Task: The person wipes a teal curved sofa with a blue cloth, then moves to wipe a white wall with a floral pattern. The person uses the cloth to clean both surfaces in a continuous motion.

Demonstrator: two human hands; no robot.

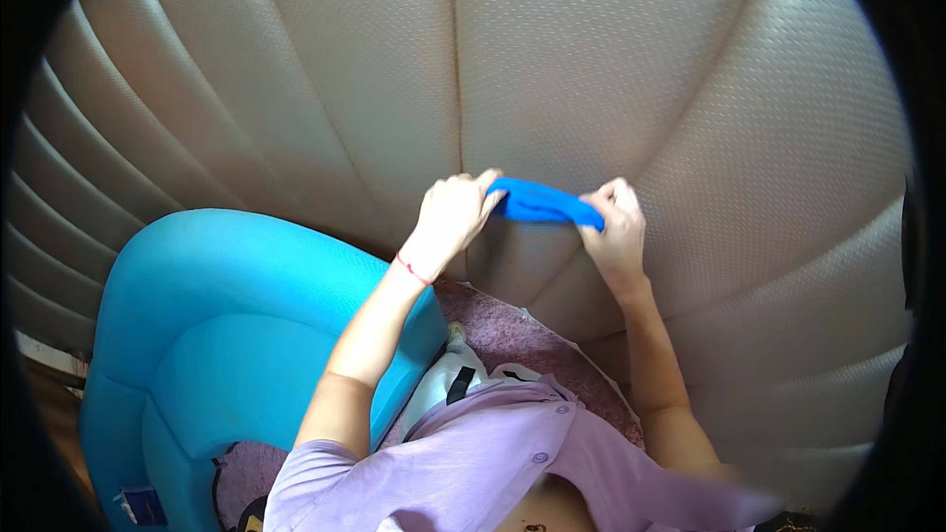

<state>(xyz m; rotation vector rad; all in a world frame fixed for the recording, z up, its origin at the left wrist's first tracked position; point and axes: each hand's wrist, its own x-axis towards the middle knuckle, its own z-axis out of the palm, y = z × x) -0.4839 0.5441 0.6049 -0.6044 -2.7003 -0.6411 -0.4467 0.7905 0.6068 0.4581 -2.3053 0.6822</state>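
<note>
A bright blue cloth [543, 203], folded or bunched into a narrow band, is stretched between my two hands in front of a padded wall. My left hand [454, 213], with a thin red string around the wrist, grips its left end. The other end is pinched in my right hand [615, 225], whose fingers are curled and slightly blurred. The cloth sags a little and slopes down towards the right. Parts of both ends are hidden in my fingers.
A beige quilted, padded wall [562, 74] curves around the front and sides. At lower left stands a curved turquoise upholstered seat [236, 369], with a small dark blue packet [144, 506] at its lower edge. Mauve carpet [510, 332] covers the floor.
</note>
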